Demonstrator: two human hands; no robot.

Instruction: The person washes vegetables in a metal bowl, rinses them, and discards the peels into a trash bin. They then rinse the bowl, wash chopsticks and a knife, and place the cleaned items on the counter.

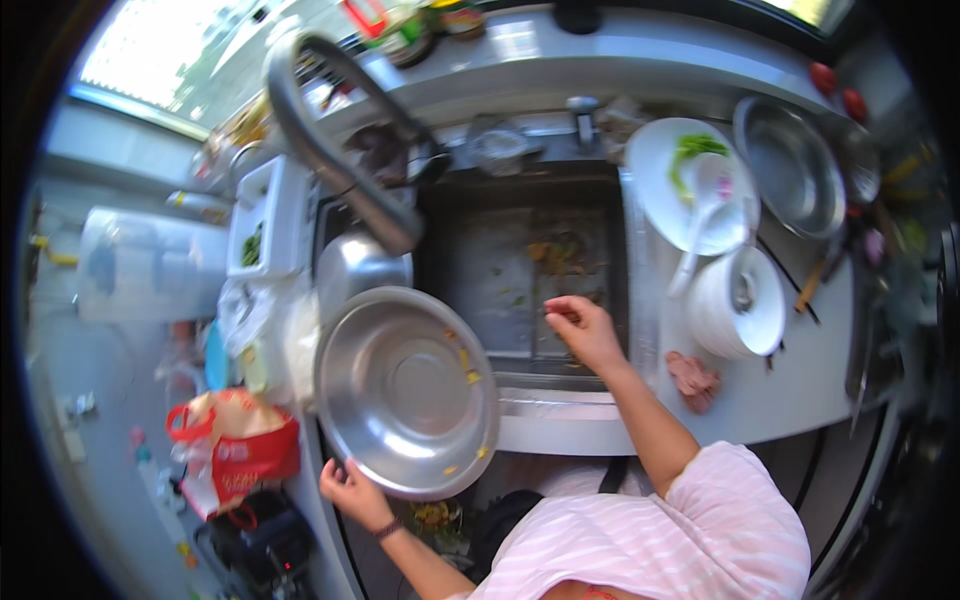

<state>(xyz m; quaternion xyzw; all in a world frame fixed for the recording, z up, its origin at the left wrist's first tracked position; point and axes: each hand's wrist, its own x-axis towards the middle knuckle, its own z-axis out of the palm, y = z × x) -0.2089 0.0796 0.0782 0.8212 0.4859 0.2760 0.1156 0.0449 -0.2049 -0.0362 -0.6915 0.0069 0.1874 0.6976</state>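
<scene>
A wide stainless steel basin [409, 379] is tilted over the left front corner of the sink. My left hand [356, 491] grips its lower left rim. Yellow food scraps [471, 375] cling to the basin's inner wall, mostly on the right side. Over the sink [480, 300] hangs my right hand [585, 330], fingers loosely curled and the tips slightly apart, with nothing visible in them. Below it on the sink floor lie brownish, wet food scraps [559, 251]. A second metal bowl [360, 262] sits behind the tilted basin, partly hidden by it.
A grey faucet [397, 221] arches in from the left. At right are a white plate [652, 187] with greens and a spoon, stacked white bowls [720, 315], a pink cloth-like lump [694, 381] and a metal basin [795, 172]. A red bag [255, 457] stands left.
</scene>
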